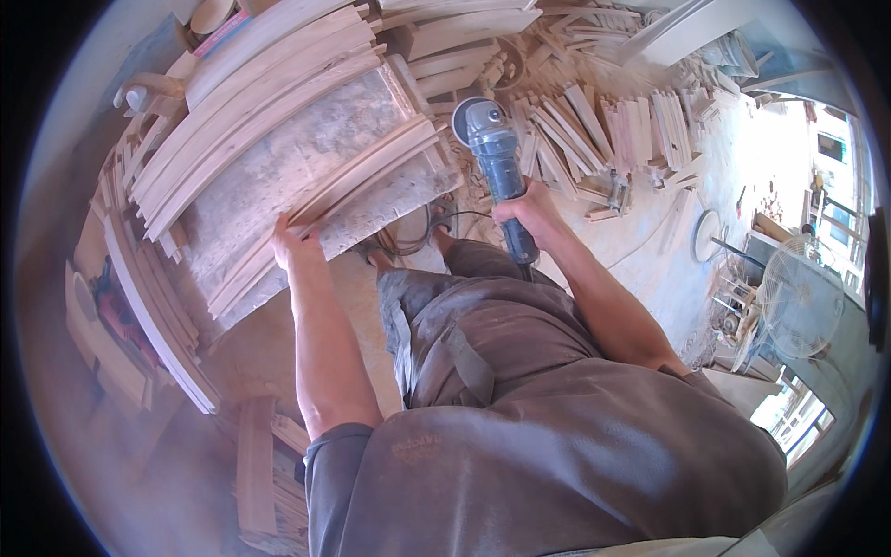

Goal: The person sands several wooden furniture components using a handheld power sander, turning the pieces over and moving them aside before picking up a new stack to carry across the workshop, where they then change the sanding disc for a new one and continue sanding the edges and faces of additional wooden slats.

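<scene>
My right hand [531, 212] is wrapped round the body of an angle grinder [494, 153], which I hold upright-looking in view with its round head away from me, to the right of the worktable. At the table's near side, my left hand [295, 243] grips a few long, narrow wooden strips [362, 174] lying side by side. Its fingertips curl over their edge, and part of the grip is hidden. Beneath the strips lies the dusty, pale worktable [269, 158].
Long boards [269, 70] are stacked along the table's far side. More strips [153, 306] lean at the left. Piles of cut wood pieces [640, 130] cover the floor beyond the grinder. A cable [401, 243] loops near my feet. A fan [800, 295] stands at the right.
</scene>
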`<state>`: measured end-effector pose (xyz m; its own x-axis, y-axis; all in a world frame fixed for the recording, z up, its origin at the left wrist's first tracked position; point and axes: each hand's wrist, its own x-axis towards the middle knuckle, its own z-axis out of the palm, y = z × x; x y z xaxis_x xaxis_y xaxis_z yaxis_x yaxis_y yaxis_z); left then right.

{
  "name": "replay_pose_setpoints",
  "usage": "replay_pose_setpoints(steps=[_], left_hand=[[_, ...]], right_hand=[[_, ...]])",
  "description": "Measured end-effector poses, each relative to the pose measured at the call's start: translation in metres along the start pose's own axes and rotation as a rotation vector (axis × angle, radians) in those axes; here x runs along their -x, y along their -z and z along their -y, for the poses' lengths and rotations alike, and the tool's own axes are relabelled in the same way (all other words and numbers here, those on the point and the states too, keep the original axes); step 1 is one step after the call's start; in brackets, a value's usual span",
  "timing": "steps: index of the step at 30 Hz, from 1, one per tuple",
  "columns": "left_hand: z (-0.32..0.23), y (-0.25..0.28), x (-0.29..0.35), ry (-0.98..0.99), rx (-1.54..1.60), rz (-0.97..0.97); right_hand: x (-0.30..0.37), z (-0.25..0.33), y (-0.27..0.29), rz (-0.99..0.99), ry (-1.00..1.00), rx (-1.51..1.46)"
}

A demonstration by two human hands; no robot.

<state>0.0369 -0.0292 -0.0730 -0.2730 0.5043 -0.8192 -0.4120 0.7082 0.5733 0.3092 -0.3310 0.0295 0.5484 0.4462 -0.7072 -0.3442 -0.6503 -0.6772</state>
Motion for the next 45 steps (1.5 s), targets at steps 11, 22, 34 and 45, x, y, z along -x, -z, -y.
replay_pose_setpoints(steps=[11,22,34,45], left_hand=[[0.006,-0.004,-0.002,-0.029,0.001,-0.036],[-0.035,0.022,0.019,-0.241,0.178,-0.236],[-0.362,0.139,-0.036,-0.811,-0.632,-0.409],[-0.465,0.215,-0.192,-0.714,-1.209,-0.169]], right_hand=[[-0.003,0.022,-0.001,0.030,-0.030,0.123],[0.018,-0.057,0.091,0.001,-0.117,-0.177],[0.077,-0.002,0.005,-0.245,-0.089,-0.496],[0.143,0.052,-0.111,-0.482,-0.093,-0.477]])
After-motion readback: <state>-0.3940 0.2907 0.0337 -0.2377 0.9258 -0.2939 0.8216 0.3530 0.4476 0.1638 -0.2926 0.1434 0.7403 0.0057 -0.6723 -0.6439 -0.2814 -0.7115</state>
